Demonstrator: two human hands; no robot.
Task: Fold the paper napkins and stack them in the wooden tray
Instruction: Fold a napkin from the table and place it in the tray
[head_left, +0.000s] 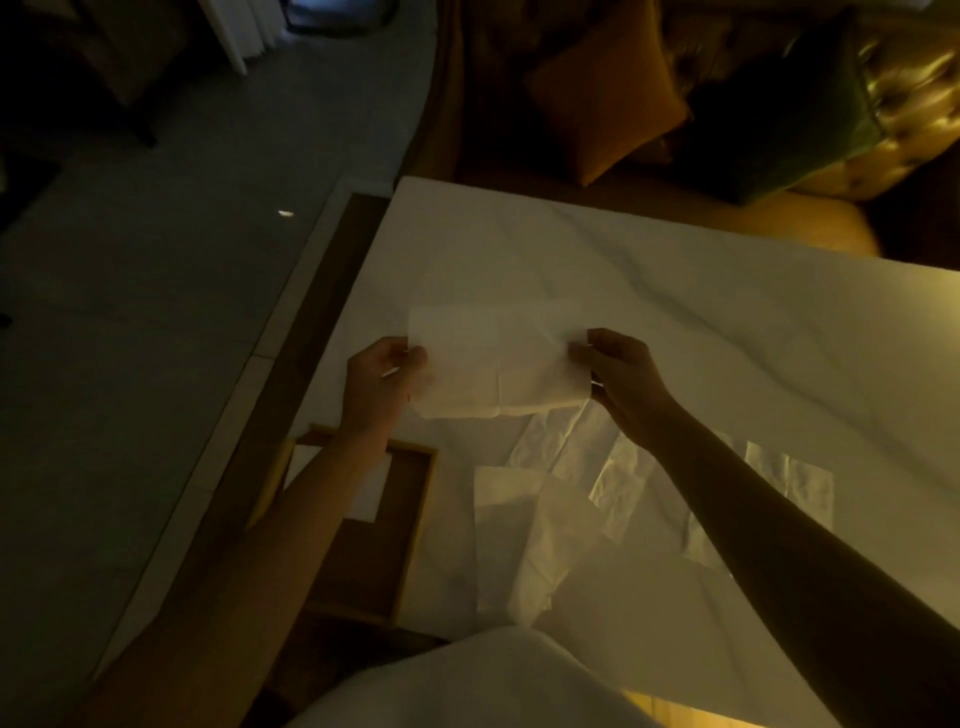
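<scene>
Creased white napkin (498, 364), partly unfolded

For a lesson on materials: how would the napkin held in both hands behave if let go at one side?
The napkin probably flops: its lower edge already curls. It looks thin and light, pinched by left hand and right hand.

Dim bedroom, white bed (675, 291), cushions (602, 104)

Napkin (493, 364): thin matt creased paper. Tray (410, 525): wood. Tablecloth (675, 291): matt wrinkled cloth.
</scene>
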